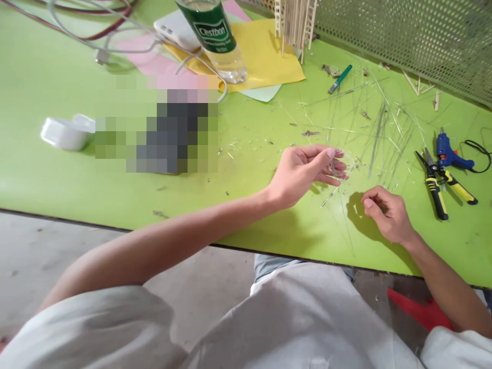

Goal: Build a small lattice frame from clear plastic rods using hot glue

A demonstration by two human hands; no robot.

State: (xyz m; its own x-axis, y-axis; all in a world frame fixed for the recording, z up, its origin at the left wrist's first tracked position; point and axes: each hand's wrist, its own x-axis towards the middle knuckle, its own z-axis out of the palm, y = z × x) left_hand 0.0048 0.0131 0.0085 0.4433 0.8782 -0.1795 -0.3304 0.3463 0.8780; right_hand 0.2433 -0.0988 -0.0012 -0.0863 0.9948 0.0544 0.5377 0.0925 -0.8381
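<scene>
My left hand (303,171) is raised over the green table, its thumb and fingers closed on a small piece of bent thin wire (329,196). One end of that wire sticks out below the fingertips; the rest is partly hidden by them. To the right, my right hand (388,212) hovers near the table's front edge, fingers curled and thumb drawn against the index finger. Whatever it may pinch is too small to make out. Beyond both hands, many loose thin wires (378,136) lie scattered, with bits of debris among them.
Yellow-and-black pliers (434,189) and a blue glue gun (448,148) lie at the right. A green utility knife (340,79) is farther back, below a perforated panel (403,46). A water bottle (217,41) stands on coloured paper (265,61) near a stick structure (295,23).
</scene>
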